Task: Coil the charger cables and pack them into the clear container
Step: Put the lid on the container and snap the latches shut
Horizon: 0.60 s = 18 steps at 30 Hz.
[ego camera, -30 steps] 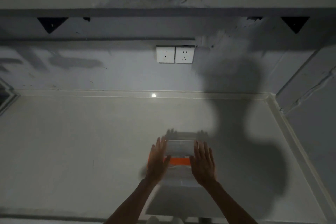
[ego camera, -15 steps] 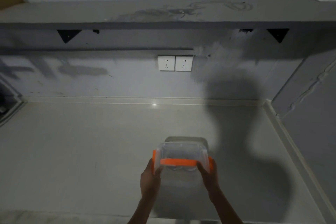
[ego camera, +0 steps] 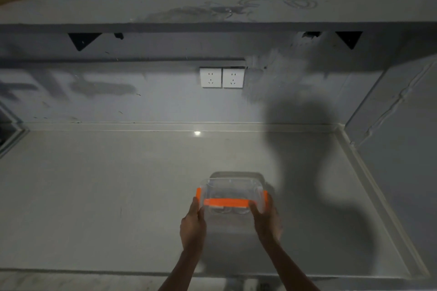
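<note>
A bare domestic utility corner: a pale countertop (ego camera: 118, 196) with raised back edge, grey painted wall, twin wall sockets (ego camera: 221, 77), a bracketed shelf (ego camera: 212, 14) above.

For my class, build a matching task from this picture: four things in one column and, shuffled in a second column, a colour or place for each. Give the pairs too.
Column 1
1. clear container
2. wall sockets
3. shelf bracket
4. clips

Column 2
A. black, under the shelf
B. orange
C. white
D. gripped by the left hand and the right hand

Pairs: 1-D, 2-C, 3-A, 4-B
</note>
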Each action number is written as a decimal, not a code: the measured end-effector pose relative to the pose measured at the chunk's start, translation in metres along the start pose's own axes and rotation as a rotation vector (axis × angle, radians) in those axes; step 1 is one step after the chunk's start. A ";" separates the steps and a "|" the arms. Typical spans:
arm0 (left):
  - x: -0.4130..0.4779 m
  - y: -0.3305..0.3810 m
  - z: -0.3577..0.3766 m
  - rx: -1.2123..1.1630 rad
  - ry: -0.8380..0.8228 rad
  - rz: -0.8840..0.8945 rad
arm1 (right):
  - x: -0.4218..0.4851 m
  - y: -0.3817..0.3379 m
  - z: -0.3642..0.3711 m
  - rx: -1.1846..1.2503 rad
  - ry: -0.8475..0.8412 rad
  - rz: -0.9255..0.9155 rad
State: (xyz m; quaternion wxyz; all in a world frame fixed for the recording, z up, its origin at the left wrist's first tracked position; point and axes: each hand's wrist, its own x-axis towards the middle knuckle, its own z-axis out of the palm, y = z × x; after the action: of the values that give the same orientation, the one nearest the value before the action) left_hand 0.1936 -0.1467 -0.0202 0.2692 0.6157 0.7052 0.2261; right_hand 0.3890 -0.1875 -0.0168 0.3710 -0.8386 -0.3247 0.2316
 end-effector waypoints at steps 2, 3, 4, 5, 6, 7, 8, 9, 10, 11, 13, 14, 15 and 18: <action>-0.002 0.000 -0.001 0.012 0.001 0.016 | -0.013 -0.009 0.001 -0.116 0.102 -0.068; -0.003 0.000 -0.002 0.022 0.000 0.026 | -0.016 -0.010 0.003 -0.138 0.131 -0.084; -0.004 0.002 -0.003 0.028 -0.004 0.021 | -0.019 -0.013 0.004 -0.153 0.147 -0.080; -0.004 0.001 -0.003 0.036 -0.006 0.019 | -0.019 -0.013 0.005 -0.168 0.158 -0.080; -0.003 0.003 -0.004 0.039 -0.010 0.008 | -0.019 -0.012 0.006 -0.187 0.167 -0.078; -0.002 0.003 -0.003 0.037 -0.011 0.007 | -0.017 -0.010 0.007 -0.199 0.175 -0.082; -0.003 0.004 -0.003 0.041 -0.021 0.005 | -0.016 -0.010 0.007 -0.213 0.179 -0.089; -0.003 0.005 -0.003 0.038 -0.016 0.013 | -0.015 -0.009 0.008 -0.225 0.172 -0.110; -0.004 0.006 -0.003 0.043 -0.017 0.011 | -0.016 -0.008 0.010 -0.236 0.161 -0.131; -0.004 0.006 -0.002 0.039 -0.012 0.013 | -0.015 -0.006 0.012 -0.243 0.156 -0.145; -0.004 0.004 -0.003 0.035 -0.039 -0.005 | -0.014 -0.006 0.015 -0.233 0.146 -0.124; -0.004 0.004 -0.004 0.006 -0.047 -0.017 | -0.013 -0.005 0.014 -0.222 0.128 -0.104; -0.003 0.001 -0.002 -0.035 -0.051 -0.016 | -0.011 -0.003 0.013 -0.203 0.109 -0.100; -0.007 0.003 -0.004 -0.224 -0.065 -0.076 | -0.008 0.009 0.006 -0.039 -0.013 -0.214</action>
State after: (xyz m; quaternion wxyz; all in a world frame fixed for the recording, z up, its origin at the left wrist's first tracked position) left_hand 0.1938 -0.1534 -0.0147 0.3674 0.5618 0.6891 0.2729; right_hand 0.3835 -0.1947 -0.0264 0.3750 -0.8047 -0.4194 0.1898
